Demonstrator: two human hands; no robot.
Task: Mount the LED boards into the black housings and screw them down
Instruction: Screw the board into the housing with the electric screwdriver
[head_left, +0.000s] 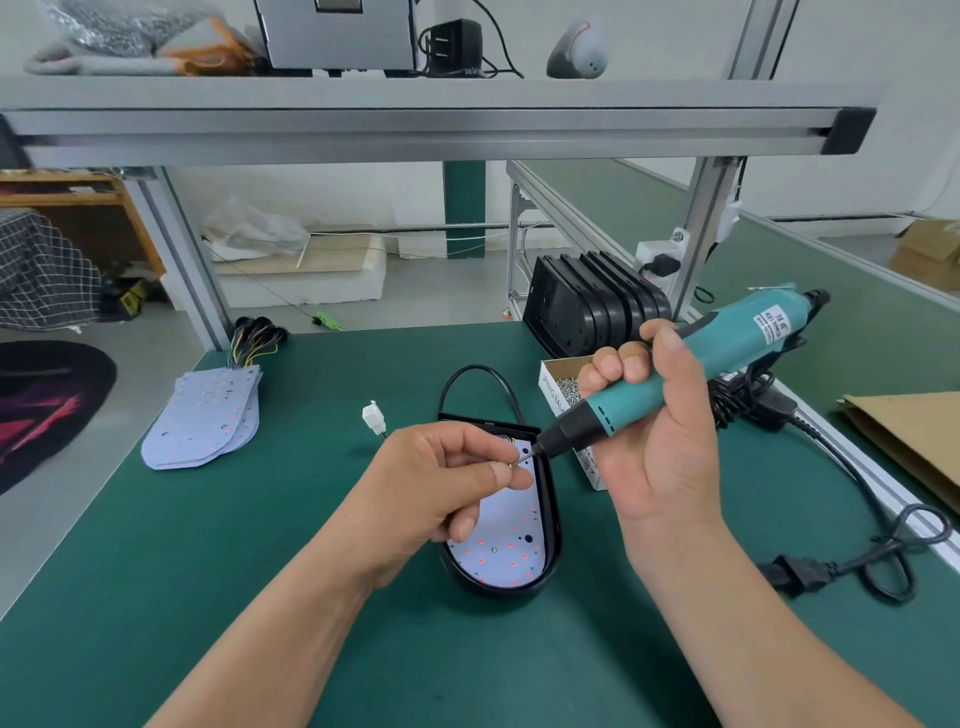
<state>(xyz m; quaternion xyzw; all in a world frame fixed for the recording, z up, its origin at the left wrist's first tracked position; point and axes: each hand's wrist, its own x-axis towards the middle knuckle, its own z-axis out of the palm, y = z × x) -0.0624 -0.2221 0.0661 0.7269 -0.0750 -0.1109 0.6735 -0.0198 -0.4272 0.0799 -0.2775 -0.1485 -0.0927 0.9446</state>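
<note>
Right hand is wrapped round the teal electric screwdriver, with fingers and thumb closed on the middle of its barrel. Left hand pinches a small silver screw between thumb and forefinger, the other fingers curled under. The bit's tip meets that screw above the far end of the housing.

Everything sits on the green-matted table. Around its middle lies the black oval plastic housing, flat and open side up. Its long axis runs from the near edge toward the far edge, with the rounded end toward the person and the squared end away. Inside it, lying the same way, is the white LED board, dotted with red LEDs. It has a dark round hole toward its right side and a small screw head near its middle. The left hand hides the board's far-left part.

The screwdriver slants, its black nose down and left over the housing's squared end and its tail up toward the right edge.

A row of spare black housings stands on edge at the far edge, right of centre. A stack of white LED boards lies toward the far left corner, with coloured wires at its far end. Brown cardboard rests at the right edge, and a black power cord coils near it. An open white box of screws stands just right of the housing, partly behind the right hand. A thin black cable loops beyond the housing's far end, and a white plastic connector lies to its left.
</note>
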